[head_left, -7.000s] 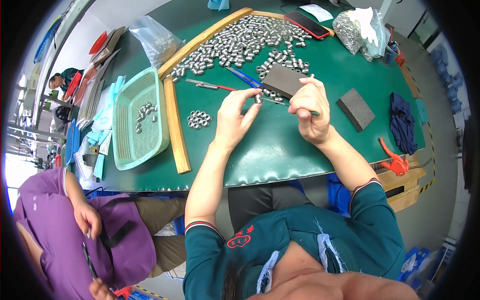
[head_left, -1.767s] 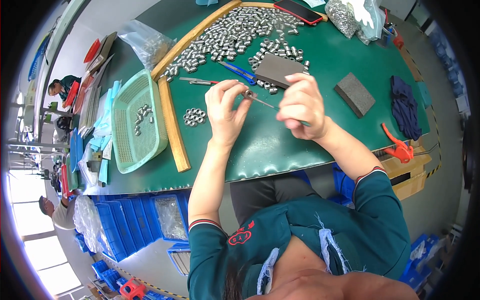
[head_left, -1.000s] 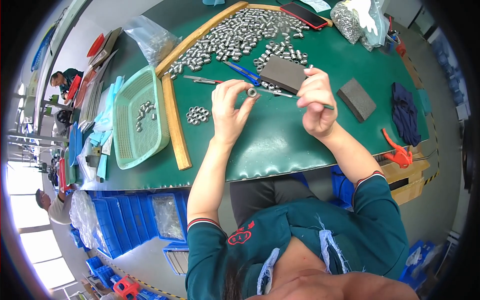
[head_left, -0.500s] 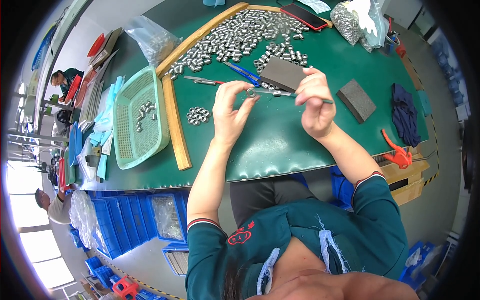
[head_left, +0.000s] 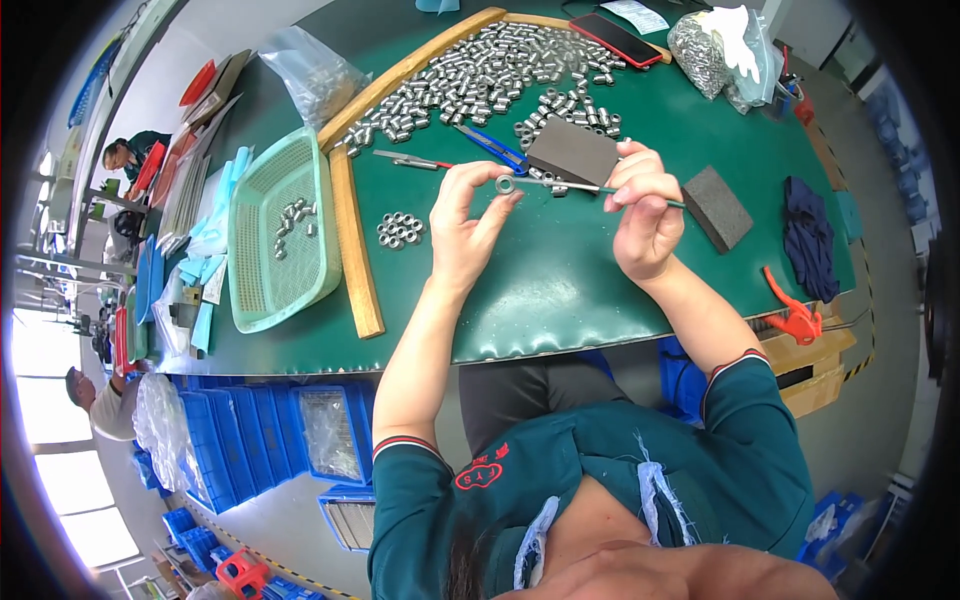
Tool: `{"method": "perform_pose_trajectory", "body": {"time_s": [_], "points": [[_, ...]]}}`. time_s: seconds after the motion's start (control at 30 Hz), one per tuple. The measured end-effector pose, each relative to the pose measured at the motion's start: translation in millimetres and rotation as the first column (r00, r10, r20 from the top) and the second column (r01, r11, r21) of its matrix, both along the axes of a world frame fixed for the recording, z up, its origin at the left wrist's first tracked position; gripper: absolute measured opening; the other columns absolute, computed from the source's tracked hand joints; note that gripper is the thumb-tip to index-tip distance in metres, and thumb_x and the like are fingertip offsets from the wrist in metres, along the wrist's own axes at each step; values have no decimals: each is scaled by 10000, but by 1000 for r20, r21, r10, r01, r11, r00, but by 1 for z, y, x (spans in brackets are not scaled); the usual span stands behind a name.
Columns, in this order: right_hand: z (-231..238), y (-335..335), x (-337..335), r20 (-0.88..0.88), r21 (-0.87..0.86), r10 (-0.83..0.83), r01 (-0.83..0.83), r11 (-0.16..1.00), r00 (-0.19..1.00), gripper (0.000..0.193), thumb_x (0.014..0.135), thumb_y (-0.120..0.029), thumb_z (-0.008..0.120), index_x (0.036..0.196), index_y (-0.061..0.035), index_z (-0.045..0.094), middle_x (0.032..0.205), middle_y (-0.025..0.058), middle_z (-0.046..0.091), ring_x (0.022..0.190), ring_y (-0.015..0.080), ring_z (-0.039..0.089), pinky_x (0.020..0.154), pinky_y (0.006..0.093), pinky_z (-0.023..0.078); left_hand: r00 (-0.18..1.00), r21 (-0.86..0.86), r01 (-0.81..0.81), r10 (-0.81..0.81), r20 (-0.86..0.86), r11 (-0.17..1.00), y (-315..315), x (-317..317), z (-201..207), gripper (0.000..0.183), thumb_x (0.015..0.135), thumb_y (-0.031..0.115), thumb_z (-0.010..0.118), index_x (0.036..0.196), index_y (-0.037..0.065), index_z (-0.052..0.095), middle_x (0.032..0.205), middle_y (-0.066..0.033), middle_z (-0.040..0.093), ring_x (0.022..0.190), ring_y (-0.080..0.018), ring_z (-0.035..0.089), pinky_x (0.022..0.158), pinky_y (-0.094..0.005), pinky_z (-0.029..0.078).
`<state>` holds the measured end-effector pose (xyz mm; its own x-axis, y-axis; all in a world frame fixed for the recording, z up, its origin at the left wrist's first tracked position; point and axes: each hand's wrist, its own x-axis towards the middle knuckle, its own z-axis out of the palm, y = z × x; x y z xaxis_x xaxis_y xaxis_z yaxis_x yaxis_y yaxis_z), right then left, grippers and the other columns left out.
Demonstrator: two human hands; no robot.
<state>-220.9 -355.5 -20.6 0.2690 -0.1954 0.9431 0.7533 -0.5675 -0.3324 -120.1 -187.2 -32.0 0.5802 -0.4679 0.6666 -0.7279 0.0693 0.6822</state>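
Observation:
Between the thumb and forefinger of my left hand (head_left: 465,228) a small metal sleeve (head_left: 505,185) is pinched, its round hole showing. My right hand (head_left: 645,212) is closed around a thin, needle-file-like tool (head_left: 570,185) with a dark green end. The tool's slim metal tip reaches left to the sleeve; whether it sits inside the hole I cannot tell. Left of my left hand lies a small cluster of sleeves (head_left: 400,229) standing on end. Behind my hands are a dark grey block (head_left: 572,148), a blue utility knife (head_left: 492,147) and a thin pen-like knife (head_left: 410,160).
A large pile of metal sleeves (head_left: 470,75) lies behind wooden strips (head_left: 357,250). A green basket (head_left: 245,310) with several sleeves stands at left. To the right are another grey block (head_left: 717,208), dark cloth (head_left: 810,240) and an orange-handled air gun (head_left: 795,312). A red-edged phone (head_left: 615,42) lies at the back.
My right hand has shifted slightly right and down with the tool, and more of its thin shank shows. My left hand stays nearly in place, still pinching the sleeve.

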Motion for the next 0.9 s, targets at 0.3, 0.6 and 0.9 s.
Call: {"method": "perform_pose_trajectory", "body": {"time_s": [0.3, 0.6, 0.9], "points": [[-5, 6, 5, -55, 322, 121, -97, 942, 991, 224, 1019, -228, 342, 925, -72, 474, 723, 22, 514, 668, 127, 510, 947, 391, 377, 980, -139, 60, -85, -182, 988, 0, 3, -6, 234, 768, 41, 727, 981, 26, 630, 951, -60, 619, 875, -151, 577, 779, -273, 467], [-1, 16, 0, -233, 442, 152, -35, 896, 960, 161, 972, -183, 495, 1058, -82, 585, 817, 27, 588, 785, 161, 557, 837, 326, 419, 951, -171, 104, -148, -272, 980, 1, 1, -8, 272, 804, 51, 713, 1049, 47, 596, 957, -27, 617, 842, -128, 576, 789, -259, 463], [8, 13, 3, -440, -246, -275, 180, 952, 855, 93, 825, -204, 667, 829, -112, 659, 835, 35, 598, 818, 221, 546, 760, 349, 409, 750, -290, 186, -326, -576, 939, 4, 1, 10, 289, 896, 76, 593, 1169, 41, 506, 1035, -117, 635, 932, -176, 610, 828, -285, 476]]}}
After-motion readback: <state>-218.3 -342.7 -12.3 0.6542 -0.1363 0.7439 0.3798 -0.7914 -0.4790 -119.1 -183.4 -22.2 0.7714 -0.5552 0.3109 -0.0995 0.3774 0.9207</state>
